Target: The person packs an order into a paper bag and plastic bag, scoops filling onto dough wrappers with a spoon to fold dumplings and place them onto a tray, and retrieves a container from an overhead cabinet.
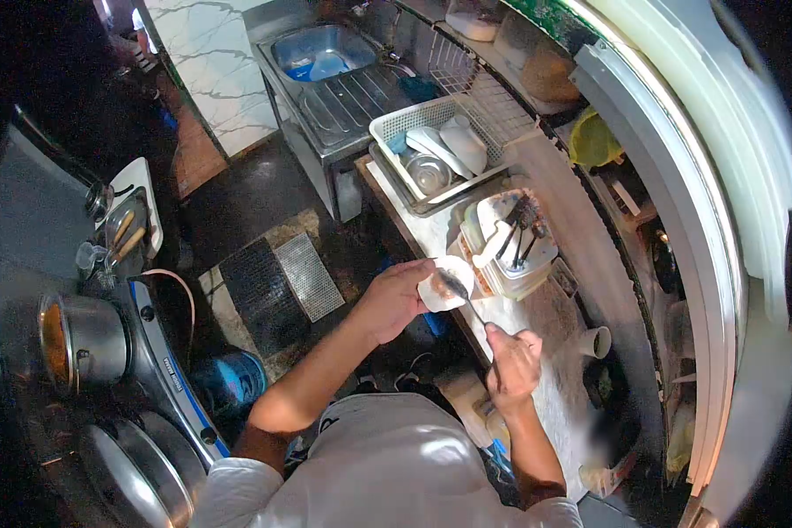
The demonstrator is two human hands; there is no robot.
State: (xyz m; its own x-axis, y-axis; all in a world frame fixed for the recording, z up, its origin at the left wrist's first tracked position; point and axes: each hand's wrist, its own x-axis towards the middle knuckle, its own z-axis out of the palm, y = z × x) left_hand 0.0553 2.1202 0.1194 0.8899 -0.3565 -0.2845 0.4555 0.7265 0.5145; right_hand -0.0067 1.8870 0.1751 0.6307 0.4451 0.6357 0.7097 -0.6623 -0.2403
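Steel pot [97,341], between 8 and 9 o'clock. Left hand [394,301] grasps white cup [429,300] near centre. Spoon [453,283] reaches inside; contents visible. Judged mid-work; amount left unclear. Right hand [513,365], 4 o'clock, clenched on spoon handle. Desk [550,374] bears stacked tubs [530,271], cup's 2 o'clock.
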